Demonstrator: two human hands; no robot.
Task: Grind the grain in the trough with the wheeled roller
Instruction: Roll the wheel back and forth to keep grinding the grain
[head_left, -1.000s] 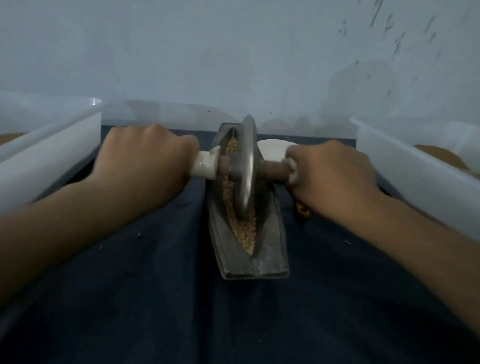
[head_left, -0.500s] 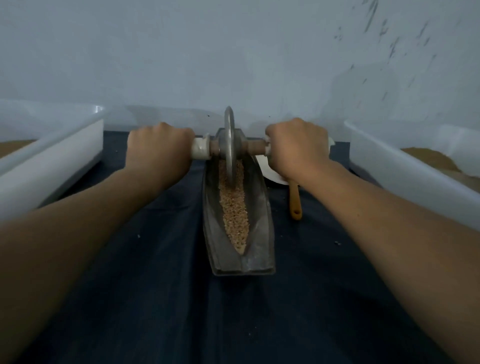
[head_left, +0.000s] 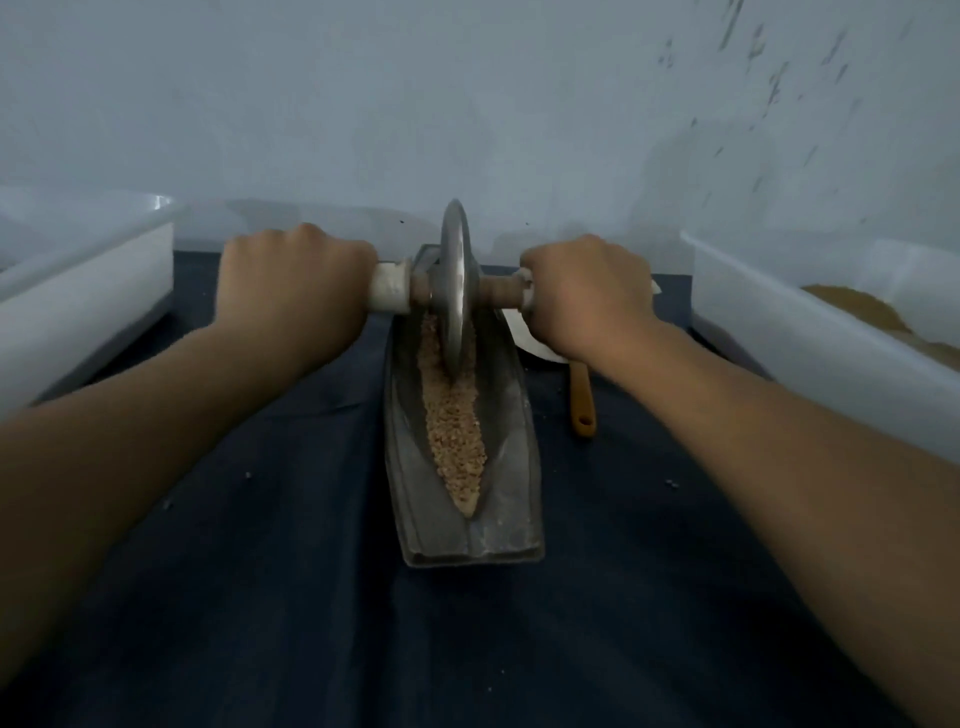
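Left hand (head_left: 291, 291): clamped around the white-wrapped axle end, at 9 o'clock from the disc.

The wheeled roller, a grey metal disc on a brown wooden axle (head_left: 456, 280), stands upright at the 12 o'clock end of the long grey boat-shaped metal trough (head_left: 514, 467). Its rim is down in the tan grain (head_left: 452, 436).

Right hand (head_left: 587, 296): clamped around the axle end at 3 o'clock.

Status: grinding is under way. The grain strip running toward 6 o'clock appears coarse and granular, and no fine flour is visible. Most rolling passes are judged to be outstanding.
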